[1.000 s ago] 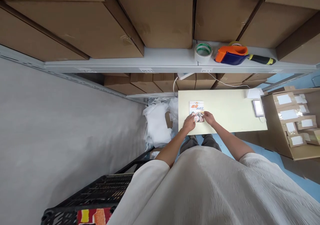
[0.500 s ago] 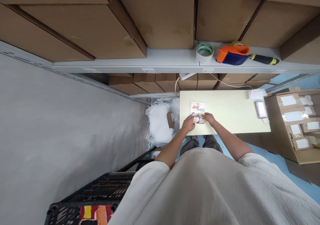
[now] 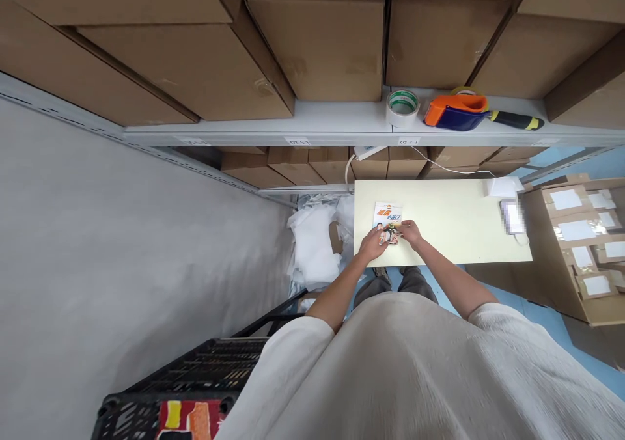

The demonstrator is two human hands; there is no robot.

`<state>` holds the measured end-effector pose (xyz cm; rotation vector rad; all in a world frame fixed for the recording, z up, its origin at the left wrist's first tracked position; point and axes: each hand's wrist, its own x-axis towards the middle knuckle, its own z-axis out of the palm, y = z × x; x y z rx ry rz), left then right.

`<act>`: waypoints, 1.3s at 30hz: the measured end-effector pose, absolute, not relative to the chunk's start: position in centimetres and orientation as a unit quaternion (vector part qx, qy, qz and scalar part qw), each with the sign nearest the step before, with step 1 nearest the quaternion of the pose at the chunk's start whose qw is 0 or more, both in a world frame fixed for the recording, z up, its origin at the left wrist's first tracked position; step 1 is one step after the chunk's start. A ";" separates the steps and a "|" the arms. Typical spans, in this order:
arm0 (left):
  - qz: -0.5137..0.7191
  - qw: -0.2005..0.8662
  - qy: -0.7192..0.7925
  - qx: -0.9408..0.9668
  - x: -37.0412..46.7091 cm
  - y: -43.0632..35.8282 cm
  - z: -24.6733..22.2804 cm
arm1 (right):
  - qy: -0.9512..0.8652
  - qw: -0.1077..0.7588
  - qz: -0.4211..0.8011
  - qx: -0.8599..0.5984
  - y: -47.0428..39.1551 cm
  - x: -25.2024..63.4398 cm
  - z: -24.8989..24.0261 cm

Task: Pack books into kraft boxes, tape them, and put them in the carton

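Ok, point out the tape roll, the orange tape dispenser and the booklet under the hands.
tape roll (image 3: 403, 106), head view, on its outer white side.
orange tape dispenser (image 3: 452, 111), head view, on the orange body.
booklet (image 3: 387, 216), head view, on the upper cover clear of the fingers.

Both hands, left hand (image 3: 372, 246) and right hand (image 3: 411, 233), on a printed packet (image 3: 387, 220) (flat on pale table (image 3: 454, 222)).

Single head-worn view, looking steeply down past the chest from well above the counter (image 3: 454, 232), facing the shelf (image 3: 332, 124) of boxes (image 3: 317, 43) ahead, with floor (image 3: 547, 316) at right and a crate (image 3: 161, 401) below left.
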<state>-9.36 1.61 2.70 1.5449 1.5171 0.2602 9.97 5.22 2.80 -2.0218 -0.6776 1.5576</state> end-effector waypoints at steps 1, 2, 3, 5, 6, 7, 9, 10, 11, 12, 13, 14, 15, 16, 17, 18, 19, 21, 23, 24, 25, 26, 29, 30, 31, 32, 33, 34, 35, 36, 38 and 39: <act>0.118 0.469 0.617 0.621 -9.2 1.5 2.8 | -0.248 0.255 0.566 -0.744 5.2 9.8 3.0; 0.128 0.476 0.617 0.613 -9.1 1.5 3.0 | -0.249 0.259 0.564 -0.743 5.2 9.6 3.2; 0.134 0.483 0.618 0.605 -9.0 1.4 3.2 | -0.251 0.258 0.566 -0.742 5.2 9.5 3.4; 0.141 0.501 0.621 0.586 -8.6 1.4 3.7 | -0.260 0.251 0.576 -0.734 5.3 9.3 3.8; 0.144 0.510 0.622 0.577 -8.4 1.4 4.0 | -0.268 0.248 0.578 -0.730 5.4 9.3 4.0; 0.150 0.518 0.621 0.569 -8.2 1.5 4.3 | -0.278 0.249 0.576 -0.727 5.4 9.2 4.2; 0.170 0.522 0.617 0.564 -7.6 1.7 5.0 | -0.302 0.254 0.559 -0.729 5.5 9.2 4.7; 0.181 0.520 0.614 0.566 -7.4 1.8 5.3 | -0.313 0.253 0.547 -0.734 5.6 9.1 4.9; 0.190 0.514 0.612 0.570 -7.1 1.9 5.6 | -0.320 0.251 0.537 -0.739 5.6 9.1 5.1; 0.197 0.506 0.611 0.576 -7.0 2.0 5.8 | -0.324 0.251 0.533 -0.740 5.6 9.0 5.3; 0.201 0.495 0.613 0.582 -6.9 2.1 6.0 | -0.324 0.254 0.536 -0.737 5.7 8.9 5.5; 0.205 0.484 0.615 0.587 -7.0 2.2 6.1 | -0.321 0.259 0.547 -0.729 5.7 8.9 5.7; 0.211 0.473 0.620 0.590 -7.3 2.3 6.1 | -0.318 0.265 0.562 -0.716 5.7 8.9 5.8; 0.219 0.461 0.627 0.589 -7.6 2.4 6.0 | -0.316 0.273 0.577 -0.702 5.7 8.9 5.9; 0.228 0.452 0.638 0.581 -8.1 2.4 5.8 | -0.317 0.277 0.588 -0.691 5.6 9.1 5.9; 0.235 0.445 0.651 0.568 -8.6 2.5 5.5 | -0.320 0.275 0.592 -0.687 5.6 9.2 5.9; 0.239 0.440 0.668 0.550 -9.2 2.6 5.2 | -0.325 0.267 0.590 -0.689 5.5 9.5 5.8; 0.231 0.429 0.705 0.515 -10.3 2.9 4.4 | -0.340 0.237 0.576 -0.705 5.2 10.1 5.4; 0.207 0.422 0.731 0.496 -11.0 3.1 3.6 | -0.353 0.200 0.561 -0.721 4.8 10.7 4.8; 0.192 0.421 0.737 0.492 -11.3 3.2 3.2 | -0.358 0.185 0.558 -0.725 4.6 10.9 4.6; 0.176 0.424 0.740 0.491 -11.4 3.2 2.9 | -0.361 0.174 0.558 -0.727 4.4 11.1 4.3; 0.161 0.428 0.741 0.491 -11.4 3.3 2.5 | -0.361 0.166 0.559 -0.728 4.2 11.2 4.0; 0.135 0.439 0.737 0.497 -11.2 3.1 1.6 | -0.360 0.154 0.566 -0.725 3.7 11.4 3.5; 0.132 0.441 0.733 0.502 -11.0 3.0 1.4 | -0.360 0.151 0.567 -0.725 3.6 11.5 3.3; 0.132 0.443 0.727 0.508 -10.9 2.9 1.1 | -0.359 0.149 0.568 -0.725 3.6 11.5 3.2; 0.133 0.446 0.718 0.517 -10.8 2.7 0.9 | -0.358 0.148 0.568 -0.726 3.5 11.5 3.1; 0.135 0.450 0.709 0.526 -10.7 2.5 0.8 | -0.358 0.149 0.569 -0.726 3.5 11.6 3.0; 0.136 0.455 0.699 0.536 -10.6 2.3 0.6 | -0.357 0.151 0.568 -0.725 3.6 11.6 2.8; 0.136 0.458 0.689 0.545 -10.5 2.1 0.5 | -0.358 0.154 0.569 -0.724 3.6 11.6 2.7; 0.134 0.462 0.680 0.554 -10.5 1.9 0.4 | -0.359 0.159 0.570 -0.722 3.6 11.6 2.6; 0.119 0.469 0.666 0.568 -10.5 1.6 0.2 | -0.361 0.167 0.574 -0.716 3.6 11.4 2.2; 0.107 0.473 0.662 0.571 -10.5 1.5 0.1 | -0.362 0.170 0.577 -0.712 3.6 11.3 2.1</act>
